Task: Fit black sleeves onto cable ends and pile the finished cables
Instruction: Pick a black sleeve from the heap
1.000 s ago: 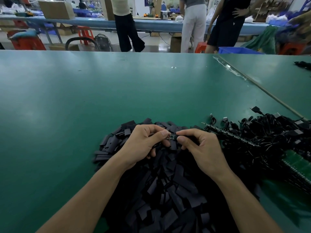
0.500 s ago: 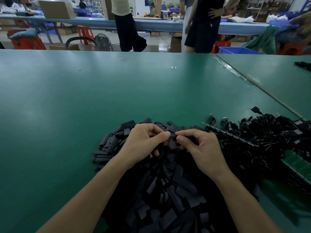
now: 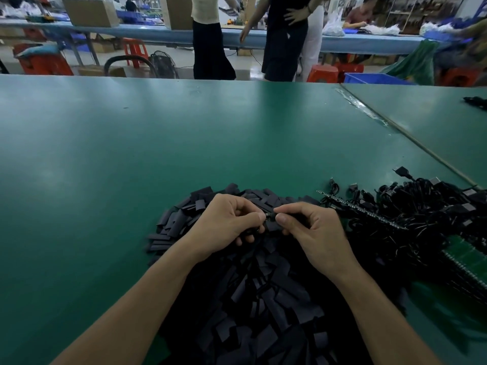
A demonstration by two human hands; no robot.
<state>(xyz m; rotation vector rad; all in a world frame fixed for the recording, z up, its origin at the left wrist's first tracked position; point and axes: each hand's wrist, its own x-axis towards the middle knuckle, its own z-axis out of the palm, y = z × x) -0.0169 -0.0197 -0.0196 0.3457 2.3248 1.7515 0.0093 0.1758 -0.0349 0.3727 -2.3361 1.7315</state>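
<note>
A big heap of flat black sleeves (image 3: pixel 253 299) lies on the green table (image 3: pixel 131 154) right in front of me. Above its far edge my left hand (image 3: pixel 226 222) and my right hand (image 3: pixel 313 233) meet thumb to thumb. Between the fingertips sits a small cable end (image 3: pixel 269 216); my left hand pinches it from the left, and my right hand pinches a black sleeve (image 3: pixel 274 225) against it. To the right lies a tangled pile of black cables (image 3: pixel 421 214) with plugs sticking out.
Green circuit strips (image 3: pixel 469 262) lie under the cable pile at the right. A seam (image 3: pixel 411 138) divides this table from the neighbouring one. Beyond the far edge stand several people, red stools (image 3: pixel 322 72), a blue bin (image 3: pixel 374 79) and another long bench.
Both hands stay together over the sleeve heap; the fingertips have shifted slightly on the small cable end. The people behind the table have walked to the right.
</note>
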